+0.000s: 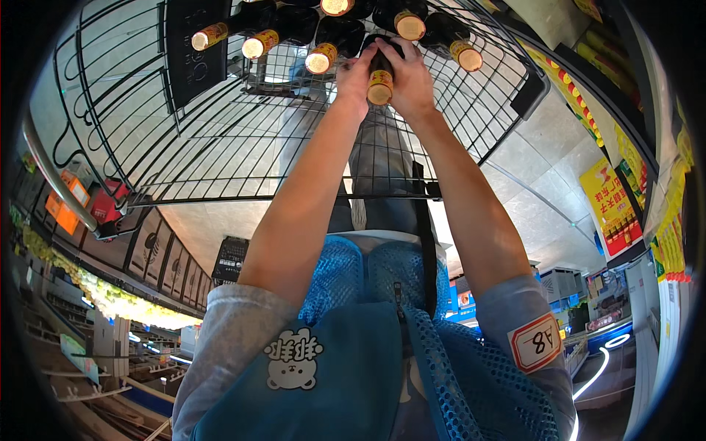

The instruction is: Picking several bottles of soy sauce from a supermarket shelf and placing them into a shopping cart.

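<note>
My left hand (354,78) and my right hand (411,77) are wrapped around opposite sides of one dark bottle (380,74). Its round cap and yellow-and-red neck label face me, while its base is hidden beyond my fingers. Several similar dark bottles lie or lean close by in the far part of a black wire shopping cart (259,144). Among them, one bottle (336,36) is just left of my left hand. Another bottle (449,36) is to the right of my right hand.
The cart's metal handle or rail (58,176) curves at the left. Store shelving with yellow packages (670,242) and a yellow-red poster (609,204) stands at right. Lit produce (132,297) lines the left, and orange and red boxes (67,201) sit nearby. Pale tiles (529,149) form the floor.
</note>
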Demonstrator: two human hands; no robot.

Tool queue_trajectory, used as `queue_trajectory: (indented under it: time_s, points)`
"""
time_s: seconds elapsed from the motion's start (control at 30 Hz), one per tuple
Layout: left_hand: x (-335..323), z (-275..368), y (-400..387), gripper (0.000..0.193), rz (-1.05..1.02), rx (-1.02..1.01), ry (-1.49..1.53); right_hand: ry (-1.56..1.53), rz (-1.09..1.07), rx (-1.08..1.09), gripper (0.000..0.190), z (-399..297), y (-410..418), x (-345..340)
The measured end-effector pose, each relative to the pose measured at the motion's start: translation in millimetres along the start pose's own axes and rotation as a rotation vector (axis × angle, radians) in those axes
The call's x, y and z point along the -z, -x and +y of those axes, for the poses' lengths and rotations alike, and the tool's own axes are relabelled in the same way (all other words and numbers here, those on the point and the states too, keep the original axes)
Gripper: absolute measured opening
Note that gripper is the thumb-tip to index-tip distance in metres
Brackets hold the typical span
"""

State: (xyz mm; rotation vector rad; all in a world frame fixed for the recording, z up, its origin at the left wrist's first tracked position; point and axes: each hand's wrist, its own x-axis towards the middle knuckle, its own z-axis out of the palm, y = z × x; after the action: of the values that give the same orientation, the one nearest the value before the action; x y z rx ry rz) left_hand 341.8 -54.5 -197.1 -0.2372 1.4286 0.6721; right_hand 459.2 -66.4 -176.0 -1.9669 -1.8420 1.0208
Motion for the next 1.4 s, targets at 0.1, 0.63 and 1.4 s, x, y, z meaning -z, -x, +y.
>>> queue_trajectory:
  time_s: [0.1,0.63,1.4]
  points:
    - [-4,1,3,0.062,0.008,-0.007,0.027,-0.006,0.056,0.034,0.063,3,0,-1]
    - [-7,3,-11,0.068,0.077,0.038,-0.01,0.041,0.107,0.018,0.067,-6,-5,2]
    - [53,39,23,0.05,-0.292,-0.057,-0.659,-0.06,0.0,-0.056,0.074,-16,17,22]
